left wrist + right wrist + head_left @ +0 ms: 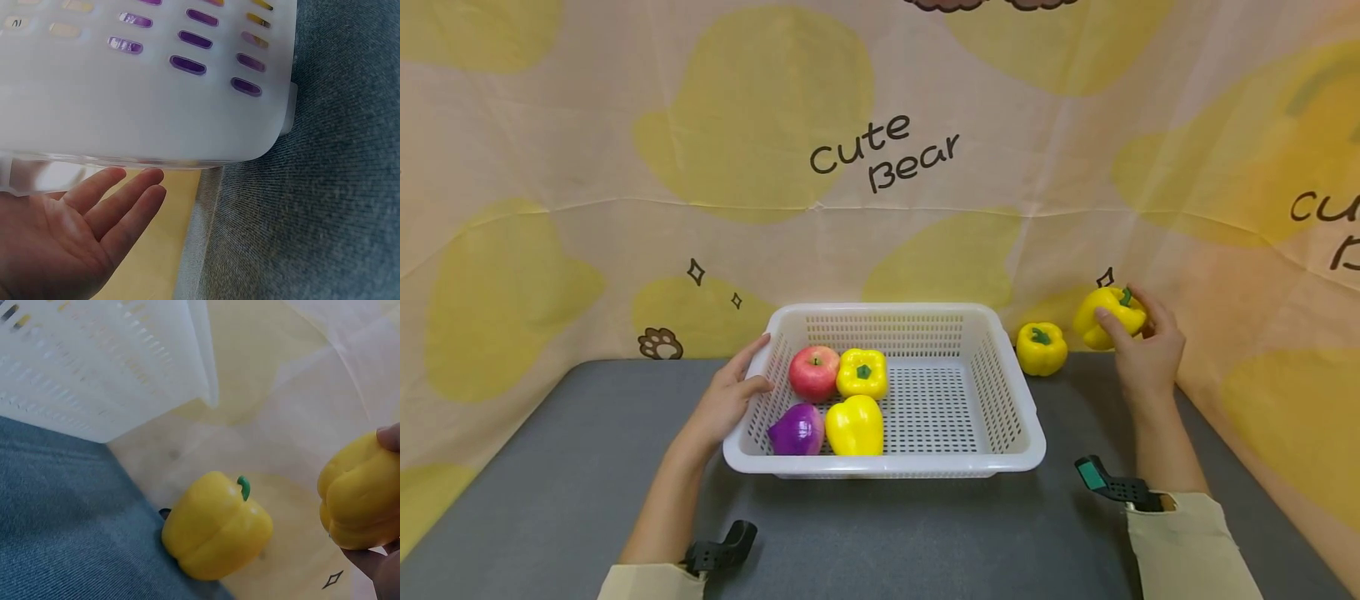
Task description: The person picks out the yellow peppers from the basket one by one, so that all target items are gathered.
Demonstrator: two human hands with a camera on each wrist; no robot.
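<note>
In the head view, my right hand (1152,354) grips a yellow bell pepper (1097,321) between thumb and fingers, raised right of the basket. That held pepper (359,494) appears at the right edge of the right wrist view. Another yellow bell pepper (1041,349) stands on the table beside the basket. My left hand (727,400) touches the left side of the white plastic basket (883,463). The left wrist view shows several of its fingers (128,206) extended by the rim. Inside the basket lie an apple (813,372), a purple onion-like vegetable (797,431) and two yellow bell peppers (854,427).
The basket stands on a dark grey table (880,542) close to the back. Behind it hangs a patterned cloth (737,167) with yellow patches and lettering. A dark strap device (1116,483) sits on the right wrist and another (722,546) on the left.
</note>
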